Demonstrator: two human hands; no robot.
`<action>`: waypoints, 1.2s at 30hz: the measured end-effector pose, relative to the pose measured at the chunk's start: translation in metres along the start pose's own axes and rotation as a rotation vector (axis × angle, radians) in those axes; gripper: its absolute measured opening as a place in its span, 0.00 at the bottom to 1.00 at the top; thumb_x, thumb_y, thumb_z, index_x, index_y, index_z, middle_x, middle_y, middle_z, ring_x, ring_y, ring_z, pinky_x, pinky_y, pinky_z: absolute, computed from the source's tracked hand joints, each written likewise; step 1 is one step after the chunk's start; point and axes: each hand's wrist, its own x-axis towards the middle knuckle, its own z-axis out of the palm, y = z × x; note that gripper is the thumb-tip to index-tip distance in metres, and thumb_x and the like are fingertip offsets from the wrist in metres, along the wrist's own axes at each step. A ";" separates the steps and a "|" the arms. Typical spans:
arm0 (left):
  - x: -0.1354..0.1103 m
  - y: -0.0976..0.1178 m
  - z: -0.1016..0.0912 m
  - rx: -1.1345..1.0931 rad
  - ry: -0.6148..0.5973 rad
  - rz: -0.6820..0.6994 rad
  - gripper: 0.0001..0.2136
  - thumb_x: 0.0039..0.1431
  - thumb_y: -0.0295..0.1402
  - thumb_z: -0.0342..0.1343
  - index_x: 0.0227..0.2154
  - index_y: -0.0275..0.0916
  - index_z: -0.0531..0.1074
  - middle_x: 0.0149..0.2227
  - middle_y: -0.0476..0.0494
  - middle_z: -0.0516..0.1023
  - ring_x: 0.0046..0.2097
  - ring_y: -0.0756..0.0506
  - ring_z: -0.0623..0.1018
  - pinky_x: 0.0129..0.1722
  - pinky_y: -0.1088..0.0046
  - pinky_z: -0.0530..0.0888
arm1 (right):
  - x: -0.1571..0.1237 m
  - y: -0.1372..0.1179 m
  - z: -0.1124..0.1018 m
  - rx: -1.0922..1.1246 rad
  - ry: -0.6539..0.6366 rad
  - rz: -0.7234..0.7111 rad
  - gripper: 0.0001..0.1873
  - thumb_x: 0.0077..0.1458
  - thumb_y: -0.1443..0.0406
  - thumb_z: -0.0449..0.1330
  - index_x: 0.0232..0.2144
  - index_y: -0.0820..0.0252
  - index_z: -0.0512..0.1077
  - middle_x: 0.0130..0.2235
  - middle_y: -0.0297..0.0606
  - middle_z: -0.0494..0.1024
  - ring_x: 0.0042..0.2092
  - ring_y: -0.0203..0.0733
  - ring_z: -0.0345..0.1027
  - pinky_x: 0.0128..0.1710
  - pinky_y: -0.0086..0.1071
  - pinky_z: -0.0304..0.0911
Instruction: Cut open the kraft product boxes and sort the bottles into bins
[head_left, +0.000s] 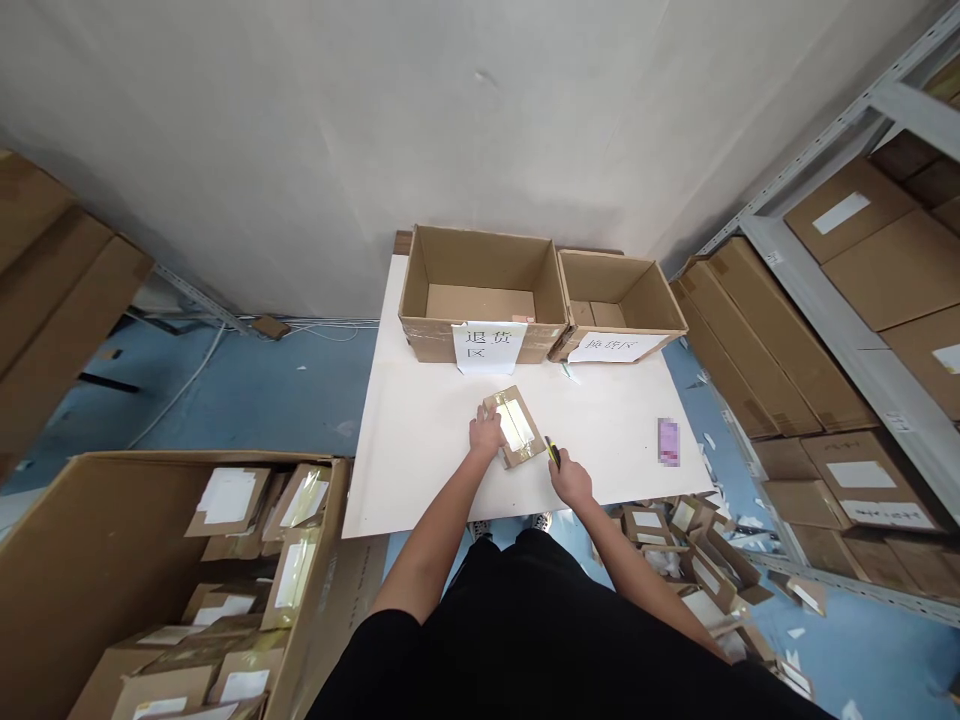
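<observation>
A small taped cardboard box (529,421) with a white label lies slightly turned on the white table (420,440). My left hand (486,432) holds this box by its left side, fingers over the edge. In my right hand (571,480) is a yellow and black utility knife (553,453), just off the box's lower right corner. Behind the small box stand two open cartons, a larger one (427,345) on the left and a smaller one (667,322) on the right. Each carries a white paper sign on its front.
A purple pixelated item (669,443) lies at the table's right. On my left, a big open carton (334,530) contains several labelled boxes. Opened boxes (705,570) and paper scraps litter the blue floor at right. A metal shelf (817,290) with cartons stands beyond.
</observation>
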 end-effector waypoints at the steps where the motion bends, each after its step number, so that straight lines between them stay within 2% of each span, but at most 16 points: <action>1: -0.002 0.003 0.003 -0.008 0.017 -0.001 0.37 0.53 0.39 0.71 0.65 0.43 0.67 0.78 0.34 0.49 0.77 0.26 0.46 0.67 0.49 0.63 | -0.001 0.004 0.002 0.045 0.036 0.035 0.20 0.69 0.49 0.53 0.54 0.54 0.66 0.43 0.52 0.83 0.47 0.60 0.79 0.46 0.44 0.66; 4: -0.012 0.018 0.017 -0.012 0.077 -0.026 0.35 0.58 0.41 0.68 0.66 0.39 0.65 0.77 0.30 0.48 0.73 0.27 0.59 0.64 0.52 0.68 | 0.008 0.006 0.012 0.171 0.061 0.131 0.28 0.67 0.42 0.54 0.57 0.55 0.62 0.46 0.54 0.83 0.48 0.60 0.79 0.45 0.43 0.67; 7: -0.026 0.041 0.038 0.022 0.129 -0.058 0.29 0.63 0.43 0.64 0.63 0.37 0.67 0.76 0.26 0.50 0.67 0.29 0.69 0.61 0.55 0.72 | 0.037 -0.001 0.016 0.263 0.079 0.207 0.32 0.63 0.41 0.58 0.57 0.57 0.60 0.51 0.56 0.82 0.51 0.60 0.78 0.47 0.44 0.68; 10: -0.042 0.064 0.059 0.080 0.136 -0.079 0.26 0.68 0.45 0.59 0.62 0.36 0.68 0.74 0.21 0.54 0.63 0.30 0.73 0.57 0.57 0.74 | 0.072 0.000 0.002 0.325 0.116 0.252 0.33 0.59 0.45 0.64 0.56 0.56 0.60 0.52 0.55 0.81 0.52 0.58 0.78 0.48 0.42 0.69; 13: -0.054 0.084 0.076 0.119 0.096 -0.074 0.26 0.69 0.45 0.57 0.63 0.36 0.67 0.71 0.19 0.60 0.62 0.28 0.73 0.55 0.55 0.75 | 0.101 0.017 -0.024 0.332 0.118 0.231 0.38 0.50 0.47 0.72 0.55 0.54 0.61 0.51 0.51 0.81 0.51 0.55 0.79 0.46 0.39 0.70; 15: -0.059 0.095 0.080 0.137 0.051 -0.071 0.24 0.69 0.42 0.56 0.62 0.36 0.68 0.66 0.19 0.68 0.61 0.28 0.74 0.54 0.53 0.75 | 0.112 0.033 -0.040 0.332 0.107 0.199 0.39 0.46 0.46 0.74 0.52 0.54 0.63 0.49 0.49 0.82 0.48 0.54 0.79 0.43 0.38 0.71; 16: -0.059 0.099 0.078 0.143 0.036 -0.075 0.22 0.69 0.41 0.56 0.61 0.36 0.69 0.62 0.20 0.72 0.60 0.28 0.75 0.54 0.53 0.74 | 0.114 0.041 -0.046 0.341 0.102 0.183 0.36 0.47 0.46 0.73 0.50 0.54 0.64 0.47 0.47 0.83 0.46 0.52 0.80 0.41 0.37 0.71; 19: -0.050 0.105 0.061 0.125 0.061 -0.092 0.20 0.68 0.38 0.54 0.60 0.36 0.71 0.54 0.24 0.79 0.60 0.29 0.74 0.57 0.51 0.72 | 0.113 0.065 -0.055 0.436 0.088 0.155 0.23 0.62 0.43 0.60 0.43 0.53 0.65 0.35 0.36 0.82 0.35 0.45 0.79 0.37 0.33 0.69; 21: -0.039 0.105 0.047 0.080 0.110 -0.079 0.23 0.69 0.38 0.52 0.63 0.38 0.68 0.58 0.26 0.76 0.65 0.29 0.69 0.61 0.51 0.70 | 0.108 0.078 -0.055 0.562 0.056 0.126 0.19 0.67 0.46 0.53 0.39 0.53 0.65 0.26 0.30 0.78 0.29 0.41 0.76 0.33 0.30 0.68; 23: -0.028 0.103 0.038 0.040 0.130 -0.046 0.27 0.70 0.40 0.51 0.68 0.41 0.63 0.68 0.30 0.68 0.72 0.30 0.61 0.67 0.50 0.64 | 0.104 0.089 -0.053 0.707 -0.004 0.102 0.17 0.68 0.48 0.54 0.37 0.54 0.65 0.23 0.28 0.76 0.25 0.39 0.75 0.28 0.27 0.66; 26: -0.021 0.096 0.041 0.036 0.082 -0.031 0.31 0.71 0.44 0.48 0.74 0.46 0.54 0.77 0.39 0.51 0.78 0.31 0.46 0.74 0.47 0.51 | 0.104 0.096 -0.053 0.823 -0.130 0.115 0.18 0.65 0.49 0.60 0.33 0.55 0.65 0.22 0.29 0.75 0.21 0.37 0.72 0.23 0.27 0.63; 28: -0.021 0.092 0.050 0.058 0.055 -0.035 0.32 0.72 0.45 0.45 0.76 0.46 0.50 0.79 0.42 0.44 0.78 0.32 0.41 0.75 0.46 0.46 | 0.109 0.098 -0.055 0.818 -0.180 0.117 0.19 0.65 0.49 0.61 0.31 0.55 0.64 0.19 0.27 0.73 0.18 0.36 0.68 0.21 0.27 0.61; 31: -0.025 0.087 0.062 0.087 0.060 -0.034 0.33 0.73 0.47 0.43 0.77 0.46 0.48 0.79 0.43 0.41 0.79 0.33 0.38 0.75 0.48 0.44 | 0.119 0.095 -0.058 0.735 -0.205 0.092 0.22 0.67 0.48 0.60 0.28 0.54 0.64 0.16 0.25 0.69 0.15 0.35 0.64 0.20 0.26 0.58; 36: -0.023 0.084 0.066 0.090 0.084 -0.031 0.33 0.73 0.48 0.44 0.77 0.50 0.48 0.79 0.44 0.43 0.79 0.35 0.39 0.75 0.48 0.45 | 0.132 0.087 -0.061 0.605 -0.272 0.053 0.26 0.68 0.46 0.58 0.25 0.55 0.64 0.15 0.27 0.68 0.15 0.34 0.62 0.21 0.27 0.58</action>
